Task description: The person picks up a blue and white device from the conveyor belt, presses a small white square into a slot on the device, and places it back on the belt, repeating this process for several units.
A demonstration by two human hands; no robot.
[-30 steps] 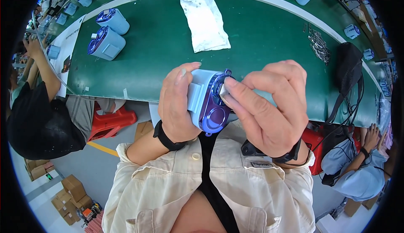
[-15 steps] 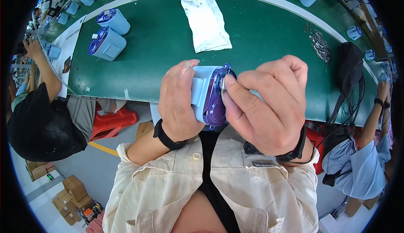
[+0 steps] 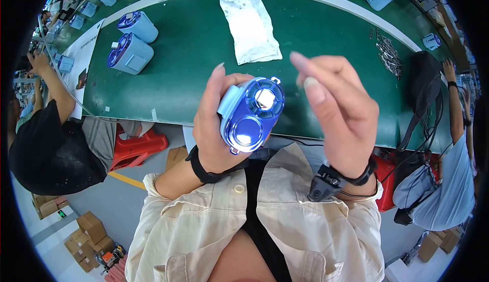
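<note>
Your left hand (image 3: pixel 210 127) is grasping the blue housing (image 3: pixel 251 113) around its body; your right hand (image 3: pixel 340 110) is holding nothing visible, fingers loosely parted just beside it. You are keeping the housing raised before your chest, overlapping the green table's (image 3: pixel 178 73) near edge in view.

Handling (judged): probably light and stiff, the glossy top likely slippery and scratch-prone — the body's sides are offering the surer hold.

Looks: pale-blue sides are meeting a shiny deep-blue top, which is showing one ringed disc, one spoked round — glare obscuring its bright centre — and small end loops.
</note>
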